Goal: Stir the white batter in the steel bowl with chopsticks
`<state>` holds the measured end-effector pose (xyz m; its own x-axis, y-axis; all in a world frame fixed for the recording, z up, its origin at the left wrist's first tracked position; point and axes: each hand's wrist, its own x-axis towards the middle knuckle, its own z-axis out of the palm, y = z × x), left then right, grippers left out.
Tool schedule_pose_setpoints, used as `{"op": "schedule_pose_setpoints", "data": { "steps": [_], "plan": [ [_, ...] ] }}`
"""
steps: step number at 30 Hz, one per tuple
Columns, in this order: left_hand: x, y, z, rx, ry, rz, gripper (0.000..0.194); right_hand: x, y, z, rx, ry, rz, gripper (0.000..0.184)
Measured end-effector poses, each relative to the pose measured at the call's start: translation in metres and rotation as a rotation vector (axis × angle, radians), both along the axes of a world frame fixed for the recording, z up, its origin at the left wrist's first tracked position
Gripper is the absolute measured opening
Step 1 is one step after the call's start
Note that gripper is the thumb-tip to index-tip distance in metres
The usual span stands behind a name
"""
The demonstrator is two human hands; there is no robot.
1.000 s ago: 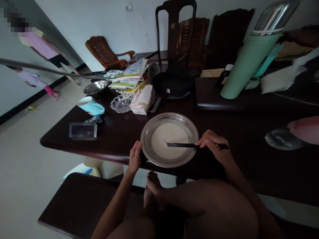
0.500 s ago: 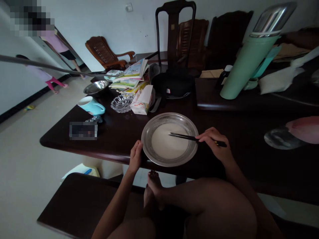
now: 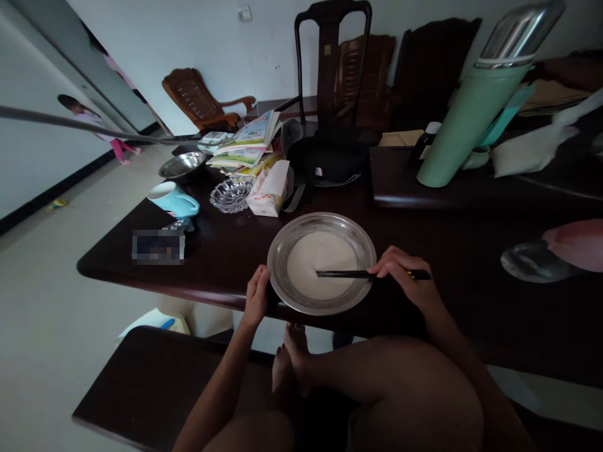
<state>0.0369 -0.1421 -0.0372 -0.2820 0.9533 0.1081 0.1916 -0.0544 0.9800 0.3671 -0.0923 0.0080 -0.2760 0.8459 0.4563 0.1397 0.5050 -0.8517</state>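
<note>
A wide steel bowl rests near the front edge of the dark table, with a pale, milky batter inside. My left hand grips the bowl's rim on its left side, fingers closed against the outer wall. In my right hand, at the bowl's right rim, is a pair of black chopsticks. They lie close together, almost level, and their tips dip into the batter near its middle.
Left on the table are a light blue mug, a glass dish, a tissue pack, books and a metal basin. A tall green flask stands back right. A person is beyond the table.
My right hand has swept the chopstick tips toward me through the batter, and the chopsticks are closer together. My left hand stays on the rim. People in the background have moved.
</note>
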Motion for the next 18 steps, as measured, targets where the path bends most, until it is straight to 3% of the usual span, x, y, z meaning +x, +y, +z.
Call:
{"op": "schedule_pose_setpoints", "data": {
  "steps": [3, 6, 11, 15, 18],
  "plan": [
    [0.0008, -0.0001, 0.0019, -0.001, 0.003, 0.014, 0.04, -0.0012, 0.0002, 0.0015, 0.039, -0.055, -0.017, 0.024],
    [0.0011, -0.0001, 0.0027, 0.002, 0.023, 0.015, 0.04, 0.0001, 0.0005, 0.0022, 0.047, 0.017, -0.096, 0.029],
    [0.0003, 0.0006, 0.0, -0.011, 0.034, 0.028, 0.042, 0.0005, 0.0002, 0.0021, 0.02, -0.037, 0.038, 0.028],
    [-0.0002, 0.001, -0.0016, -0.031, 0.047, 0.043, 0.042, 0.0005, 0.0, 0.0022, 0.011, 0.007, -0.091, 0.028],
    [-0.0002, 0.0011, -0.0018, -0.037, 0.037, 0.04, 0.041, 0.0007, -0.0005, 0.0027, -0.01, 0.052, -0.048, 0.033]
  ]
}}
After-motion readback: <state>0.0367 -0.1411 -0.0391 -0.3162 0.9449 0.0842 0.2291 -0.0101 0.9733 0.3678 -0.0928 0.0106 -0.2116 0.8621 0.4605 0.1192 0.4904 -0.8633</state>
